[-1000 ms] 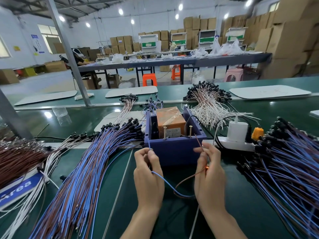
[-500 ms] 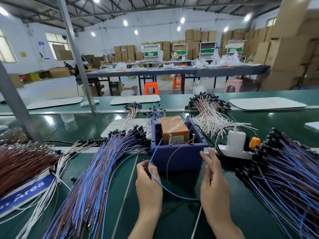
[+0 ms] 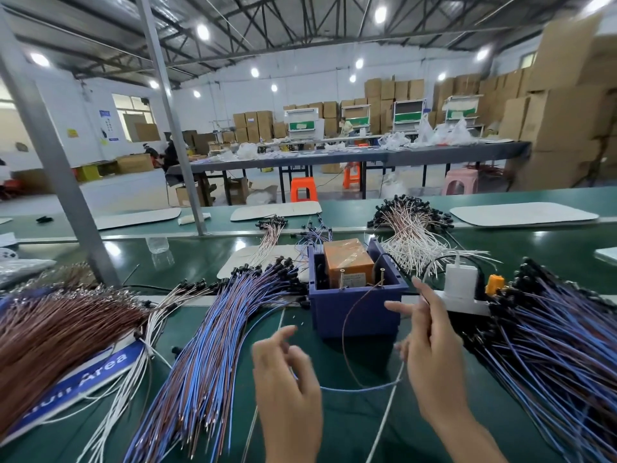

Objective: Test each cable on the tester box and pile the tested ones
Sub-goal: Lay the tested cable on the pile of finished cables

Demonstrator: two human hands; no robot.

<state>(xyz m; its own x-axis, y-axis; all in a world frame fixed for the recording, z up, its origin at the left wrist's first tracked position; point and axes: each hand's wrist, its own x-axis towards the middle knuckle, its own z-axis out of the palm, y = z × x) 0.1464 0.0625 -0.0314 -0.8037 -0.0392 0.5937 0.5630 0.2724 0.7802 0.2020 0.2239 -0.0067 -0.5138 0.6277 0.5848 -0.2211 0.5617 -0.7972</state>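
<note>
From the head camera, the tester box, a dark blue open-topped box, stands on the green desk straight ahead of both hands. An orange unit sits inside it, and two metal pins stand at its front rim.

One cable hangs in a loop in front of the box. Its brown strand drops from the right-hand pin and curves down before the box's front wall. Its blue strand runs low across between the two hands.

The left hand is in front of the box and a little to its left. It is blurred, with the fingers curled in and the forefinger lifted. The blue strand runs into those fingers, which pinch it.

The right hand is at the box's front right corner, its fingers spread and nearly straight and the forefinger pointing at the box wall. The blue strand's other end rises just beside its thumb, and no finger curls round it.

Left of the box a blue-brown pile of cables fans toward the camera, black plugs at the far end. Further left lie white cables, a brown bundle and a blue sign.

Right of the box a white power strip carries a white charger and an orange plug. Beyond it lies a second pile of blue and brown cables.

Behind the box, to its right, is a heap of pale cables
</note>
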